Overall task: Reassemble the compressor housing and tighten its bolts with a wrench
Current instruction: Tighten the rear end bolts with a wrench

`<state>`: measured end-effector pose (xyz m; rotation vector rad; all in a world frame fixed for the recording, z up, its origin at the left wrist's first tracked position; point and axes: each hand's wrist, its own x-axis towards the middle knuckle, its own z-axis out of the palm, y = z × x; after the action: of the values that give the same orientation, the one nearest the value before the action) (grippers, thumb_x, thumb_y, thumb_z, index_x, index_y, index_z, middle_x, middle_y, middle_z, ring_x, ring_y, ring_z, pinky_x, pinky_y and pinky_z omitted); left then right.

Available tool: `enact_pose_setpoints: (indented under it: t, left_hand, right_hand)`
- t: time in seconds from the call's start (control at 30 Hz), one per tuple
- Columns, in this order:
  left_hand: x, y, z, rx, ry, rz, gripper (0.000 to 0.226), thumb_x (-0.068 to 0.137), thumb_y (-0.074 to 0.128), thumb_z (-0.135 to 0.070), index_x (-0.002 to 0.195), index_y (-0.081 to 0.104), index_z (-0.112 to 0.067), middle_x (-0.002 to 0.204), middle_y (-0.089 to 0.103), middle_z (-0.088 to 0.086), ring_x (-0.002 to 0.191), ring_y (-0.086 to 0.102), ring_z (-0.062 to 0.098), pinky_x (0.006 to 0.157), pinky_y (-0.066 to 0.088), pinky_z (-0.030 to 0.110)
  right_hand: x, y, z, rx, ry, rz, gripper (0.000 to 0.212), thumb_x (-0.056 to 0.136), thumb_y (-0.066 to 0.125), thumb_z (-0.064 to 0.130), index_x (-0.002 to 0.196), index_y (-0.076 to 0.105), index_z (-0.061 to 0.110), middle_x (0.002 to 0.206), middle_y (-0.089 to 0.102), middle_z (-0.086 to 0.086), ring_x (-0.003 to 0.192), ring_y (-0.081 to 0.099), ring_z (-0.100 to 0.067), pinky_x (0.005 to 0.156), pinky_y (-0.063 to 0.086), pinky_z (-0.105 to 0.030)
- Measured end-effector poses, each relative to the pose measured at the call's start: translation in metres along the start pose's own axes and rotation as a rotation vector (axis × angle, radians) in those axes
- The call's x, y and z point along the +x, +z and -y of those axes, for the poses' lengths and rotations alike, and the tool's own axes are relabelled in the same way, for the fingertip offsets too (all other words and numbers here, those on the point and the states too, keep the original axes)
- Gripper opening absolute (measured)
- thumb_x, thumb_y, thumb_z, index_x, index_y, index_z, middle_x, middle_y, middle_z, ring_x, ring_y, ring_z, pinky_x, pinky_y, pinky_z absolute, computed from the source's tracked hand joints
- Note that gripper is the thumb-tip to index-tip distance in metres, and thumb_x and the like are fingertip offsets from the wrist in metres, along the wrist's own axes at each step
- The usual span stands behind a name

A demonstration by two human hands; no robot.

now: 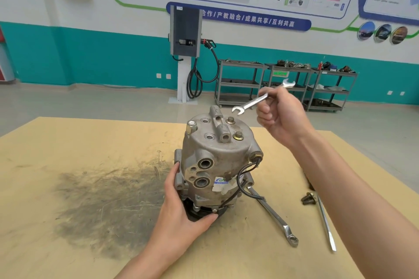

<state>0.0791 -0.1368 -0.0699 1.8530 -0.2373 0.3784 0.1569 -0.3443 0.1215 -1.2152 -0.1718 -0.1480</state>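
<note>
Grey metal compressor (217,161) stands upright on our tabletop (68,188), our left hand (181,206) clasping its base to steady it while our right hand (281,115) grips the wrench (254,103) above its top bolts (230,120), likely about to tighten.

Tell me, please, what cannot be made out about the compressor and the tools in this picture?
Head view only:
- Compressor base: hidden by the left hand and the housing itself.
- Whether the top bolts are tight: not visible.
- Wrench size marking: too small; its middle is covered by the right hand.
- Small dark part beside the right forearm: too small to identify.
</note>
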Motion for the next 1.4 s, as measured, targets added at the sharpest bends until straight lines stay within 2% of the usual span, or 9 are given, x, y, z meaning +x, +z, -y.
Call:
enact_pose_setpoints:
  t: [0.1, 0.23, 0.43, 0.7, 0.9, 1.0, 1.13, 1.3, 1.4]
  left_hand:
    - [0.001, -0.002, -0.003, -0.023, -0.044, 0.015, 0.119, 0.05, 0.086, -0.05, 0.116, -0.007, -0.084, 0.126, 0.044, -0.04, 0.111, 0.043, -0.029, 0.08, 0.03, -0.01]
    - [0.002, -0.001, -0.002, -0.045, -0.064, 0.019, 0.12, 0.046, 0.086, -0.054, 0.118, -0.005, -0.083, 0.13, 0.05, -0.033, 0.113, 0.051, -0.02, 0.081, 0.037, -0.005]
    - [0.001, -0.002, -0.004, -0.075, -0.058, 0.013, 0.113, 0.048, 0.083, -0.059, 0.117, -0.003, -0.084, 0.125, 0.046, -0.046, 0.115, 0.044, -0.025, 0.082, 0.031, -0.009]
    - [0.001, -0.002, -0.004, -0.101, -0.057, 0.008, 0.108, 0.052, 0.078, -0.064, 0.118, -0.005, -0.084, 0.13, 0.042, -0.046, 0.119, 0.044, -0.022, 0.086, 0.036, 0.001]
    - [0.003, -0.001, -0.001, -0.105, -0.044, 0.009, 0.107, 0.054, 0.079, -0.06, 0.12, -0.001, -0.082, 0.123, 0.043, -0.053, 0.114, 0.05, -0.02, 0.082, 0.035, -0.006]
    - [0.003, 0.0, 0.0, -0.101, -0.03, 0.003, 0.104, 0.055, 0.078, -0.06, 0.12, 0.0, -0.082, 0.122, 0.043, -0.053, 0.114, 0.049, -0.021, 0.083, 0.034, -0.007]
    - [0.001, 0.0, -0.003, -0.106, -0.038, 0.009, 0.104, 0.055, 0.078, -0.061, 0.119, -0.001, -0.082, 0.124, 0.041, -0.053, 0.116, 0.05, -0.019, 0.086, 0.04, 0.005]
    - [0.0, 0.0, -0.005, -0.085, -0.027, -0.001, 0.102, 0.055, 0.077, -0.059, 0.115, -0.001, -0.086, 0.12, 0.039, -0.057, 0.113, 0.044, -0.027, 0.081, 0.031, -0.009]
    - [0.0, 0.0, -0.006, -0.086, -0.032, -0.005, 0.102, 0.054, 0.077, -0.06, 0.114, -0.002, -0.087, 0.121, 0.037, -0.058, 0.115, 0.041, -0.029, 0.082, 0.029, -0.01]
  right_hand:
    - [0.006, 0.004, -0.007, -0.052, 0.009, -0.02, 0.022, 0.094, 0.034, 0.007, 0.082, 0.052, 0.01, 0.047, 0.039, -0.001, 0.041, 0.028, -0.012, 0.038, 0.022, -0.021]
    - [0.01, 0.003, -0.012, -0.086, 0.056, 0.01, 0.019, 0.095, 0.036, 0.01, 0.083, 0.05, 0.011, 0.046, 0.039, 0.0, 0.041, 0.028, -0.011, 0.037, 0.022, -0.02]
    - [0.01, 0.004, -0.02, -0.036, 0.092, 0.106, 0.023, 0.099, 0.033, 0.013, 0.081, 0.047, 0.014, 0.046, 0.039, 0.002, 0.04, 0.03, -0.01, 0.035, 0.022, -0.017]
    - [-0.026, 0.011, -0.074, 0.022, -0.474, -0.225, 0.024, 0.105, 0.035, 0.02, 0.086, 0.047, 0.013, 0.053, 0.049, 0.006, 0.05, 0.045, -0.009, 0.049, 0.036, -0.02]
    - [-0.037, 0.006, -0.073, -0.249, -0.896, -0.158, 0.015, 0.1, 0.04, 0.016, 0.087, 0.047, 0.018, 0.064, 0.05, 0.016, 0.054, 0.046, -0.009, 0.05, 0.036, -0.026]
    - [-0.037, 0.005, -0.058, -0.279, -0.994, -0.122, 0.015, 0.101, 0.036, 0.018, 0.09, 0.046, 0.021, 0.065, 0.051, 0.017, 0.052, 0.047, -0.009, 0.048, 0.037, -0.022]
    - [-0.031, 0.008, -0.047, -0.139, -0.727, -0.132, 0.021, 0.103, 0.035, 0.023, 0.088, 0.049, 0.018, 0.059, 0.05, 0.007, 0.052, 0.046, -0.013, 0.047, 0.037, -0.021]
    - [-0.022, 0.006, -0.048, 0.055, -0.251, -0.085, 0.03, 0.106, 0.032, 0.024, 0.087, 0.051, 0.013, 0.053, 0.049, 0.005, 0.052, 0.046, -0.011, 0.052, 0.04, -0.02]
    - [-0.02, 0.003, -0.046, 0.085, -0.104, -0.003, 0.029, 0.105, 0.033, 0.027, 0.089, 0.053, 0.013, 0.055, 0.051, 0.003, 0.054, 0.047, -0.01, 0.05, 0.042, -0.019]
